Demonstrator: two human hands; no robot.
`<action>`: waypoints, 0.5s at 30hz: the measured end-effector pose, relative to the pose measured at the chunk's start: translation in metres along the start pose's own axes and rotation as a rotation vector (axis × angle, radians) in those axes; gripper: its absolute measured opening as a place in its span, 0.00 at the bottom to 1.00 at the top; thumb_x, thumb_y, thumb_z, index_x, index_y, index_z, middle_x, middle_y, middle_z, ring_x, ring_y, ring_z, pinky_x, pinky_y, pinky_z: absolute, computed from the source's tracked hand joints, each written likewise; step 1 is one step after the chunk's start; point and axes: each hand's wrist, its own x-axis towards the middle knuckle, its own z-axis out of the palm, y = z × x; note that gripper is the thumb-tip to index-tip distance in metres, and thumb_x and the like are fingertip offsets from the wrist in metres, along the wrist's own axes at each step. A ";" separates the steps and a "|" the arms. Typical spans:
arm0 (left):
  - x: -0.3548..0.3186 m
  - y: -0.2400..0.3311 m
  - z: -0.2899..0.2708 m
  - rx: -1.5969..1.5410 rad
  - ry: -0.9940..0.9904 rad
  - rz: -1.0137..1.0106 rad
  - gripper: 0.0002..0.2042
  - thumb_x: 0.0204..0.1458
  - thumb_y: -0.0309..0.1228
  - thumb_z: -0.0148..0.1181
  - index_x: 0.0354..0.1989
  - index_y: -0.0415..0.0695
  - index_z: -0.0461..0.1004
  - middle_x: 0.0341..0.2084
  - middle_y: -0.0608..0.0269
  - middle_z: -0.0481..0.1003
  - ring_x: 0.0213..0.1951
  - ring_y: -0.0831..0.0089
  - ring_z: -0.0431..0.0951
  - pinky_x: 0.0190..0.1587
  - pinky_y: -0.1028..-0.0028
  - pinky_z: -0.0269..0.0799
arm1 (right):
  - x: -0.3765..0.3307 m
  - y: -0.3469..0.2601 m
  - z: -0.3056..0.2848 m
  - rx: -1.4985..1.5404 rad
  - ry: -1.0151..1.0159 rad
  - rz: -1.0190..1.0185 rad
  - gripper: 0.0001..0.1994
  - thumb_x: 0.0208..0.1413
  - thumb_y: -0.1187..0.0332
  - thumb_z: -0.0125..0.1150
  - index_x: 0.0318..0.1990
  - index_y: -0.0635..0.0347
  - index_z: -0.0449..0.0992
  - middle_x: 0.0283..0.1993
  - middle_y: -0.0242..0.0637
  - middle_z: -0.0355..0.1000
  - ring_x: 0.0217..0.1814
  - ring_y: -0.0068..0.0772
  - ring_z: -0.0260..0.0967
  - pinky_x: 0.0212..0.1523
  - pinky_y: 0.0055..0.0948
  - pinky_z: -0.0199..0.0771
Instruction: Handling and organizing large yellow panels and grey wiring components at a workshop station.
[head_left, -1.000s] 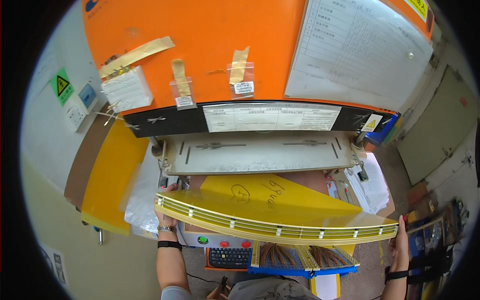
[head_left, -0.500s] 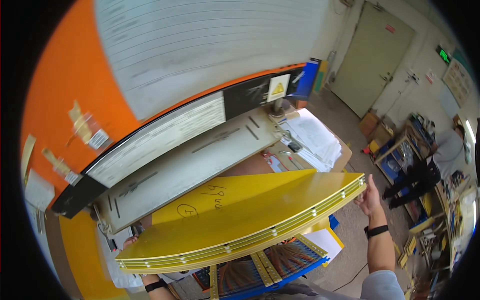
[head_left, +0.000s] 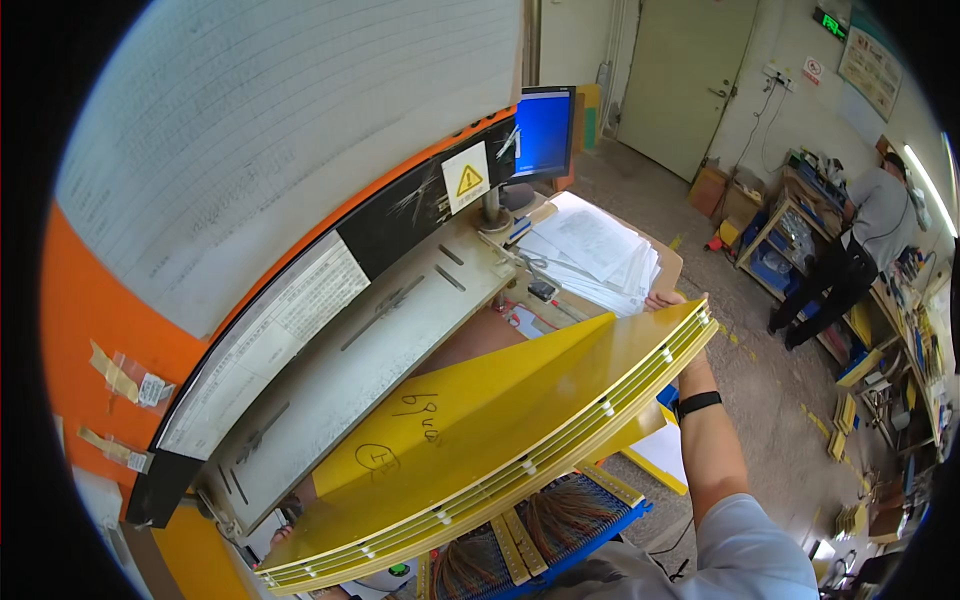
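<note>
A wide yellow layered panel (head_left: 500,415) is held across the front of me. Thin plates form its near edge, with white spacers between them, and handwritten marks show on its far yellow face. My left hand (head_left: 283,537) grips the left end, mostly hidden by the panel. At the right end, fingers of my right hand (head_left: 664,299) show past the far corner; the palm is behind the panel. Below its near edge lies a blue-framed fixture (head_left: 570,515) full of fine coloured wires, crossed by yellow strips.
Beyond the panel stands an orange and black machine (head_left: 400,235) with a long grey metal bed (head_left: 370,345). Loose papers (head_left: 590,240) and a monitor (head_left: 543,130) are at its right end. Farther right, a person (head_left: 860,240) stands by cluttered shelves (head_left: 790,230).
The view has turned, so the machine and panel sit more steeply slanted. The panel's right end is higher in the picture, and my right forearm has come further in with it.
</note>
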 end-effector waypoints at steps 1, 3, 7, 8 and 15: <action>-0.009 -0.047 -0.038 0.072 0.320 0.190 0.09 0.64 0.33 0.48 0.33 0.41 0.68 0.29 0.63 0.69 0.36 0.72 0.70 0.42 0.73 0.69 | 0.004 0.022 0.029 0.048 -0.113 0.066 0.48 0.65 0.29 0.27 0.51 0.75 0.76 0.54 0.58 0.75 0.55 0.46 0.71 0.63 0.38 0.68; -0.005 -0.031 -0.018 -0.076 0.254 0.068 0.09 0.64 0.33 0.48 0.33 0.41 0.68 0.29 0.63 0.70 0.36 0.72 0.70 0.42 0.73 0.69 | 0.012 0.017 0.002 0.049 -0.231 0.057 0.47 0.65 0.30 0.27 0.48 0.74 0.77 0.53 0.58 0.75 0.55 0.47 0.70 0.64 0.39 0.67; 0.005 -0.011 -0.025 -0.149 0.249 -0.062 0.10 0.64 0.34 0.48 0.34 0.41 0.68 0.30 0.63 0.70 0.37 0.72 0.71 0.42 0.72 0.70 | 0.012 0.028 0.008 0.090 -0.332 0.098 0.44 0.68 0.34 0.25 0.36 0.69 0.79 0.43 0.54 0.77 0.54 0.49 0.70 0.66 0.43 0.64; 0.013 0.004 -0.019 -0.177 0.233 -0.096 0.10 0.64 0.34 0.48 0.34 0.41 0.68 0.30 0.63 0.70 0.37 0.72 0.71 0.42 0.72 0.70 | 0.012 0.024 0.007 0.093 -0.380 0.097 0.43 0.69 0.35 0.24 0.35 0.68 0.79 0.40 0.52 0.77 0.54 0.50 0.70 0.66 0.44 0.64; 0.076 0.130 -0.030 -0.383 0.180 -0.371 0.10 0.65 0.35 0.48 0.36 0.41 0.69 0.31 0.63 0.71 0.38 0.71 0.72 0.43 0.72 0.70 | 0.012 0.020 0.027 0.134 -0.208 0.049 0.41 0.72 0.42 0.19 0.26 0.65 0.74 0.27 0.45 0.71 0.40 0.44 0.68 0.70 0.45 0.60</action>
